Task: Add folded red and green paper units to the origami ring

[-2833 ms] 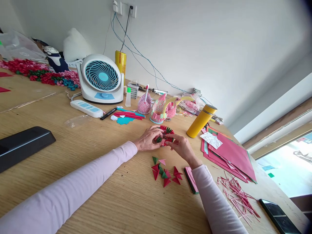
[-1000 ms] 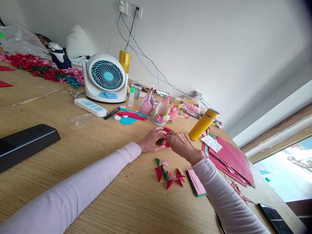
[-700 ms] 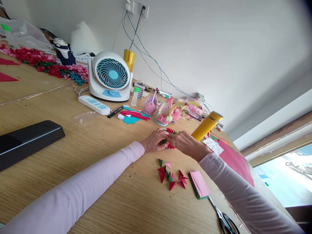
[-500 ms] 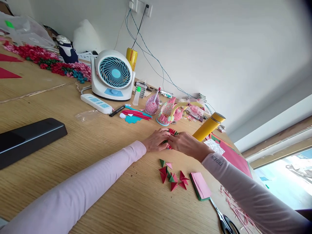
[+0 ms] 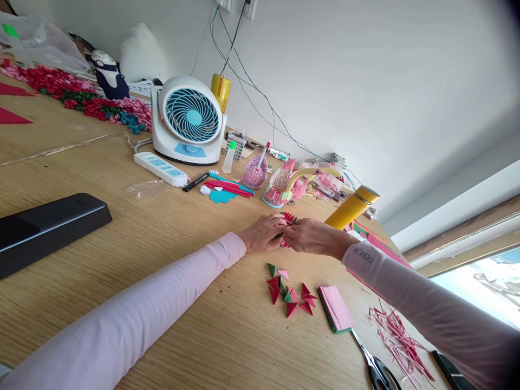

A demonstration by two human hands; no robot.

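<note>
A red-and-green folded-paper ring (image 5: 288, 218) is held between two hands.
It is kept near the table, just in front of a paper swan (image 5: 278, 184), and is partly covered by the hands. It is gripped by the curled fingers of the left hand (image 5: 262, 233); those of the right hand (image 5: 312, 236) are bunched at its edge, and whether a loose piece is pinched there cannot be told. Nearer, folded triangles (image 5: 292, 309) are scattered. The contents of a yellow flask (image 5: 350, 209) are hidden by its lid; a translucent bottle (image 5: 228, 162) is capped in green; pink items (image 5: 327, 181) are bagged in clear plastic.
</note>
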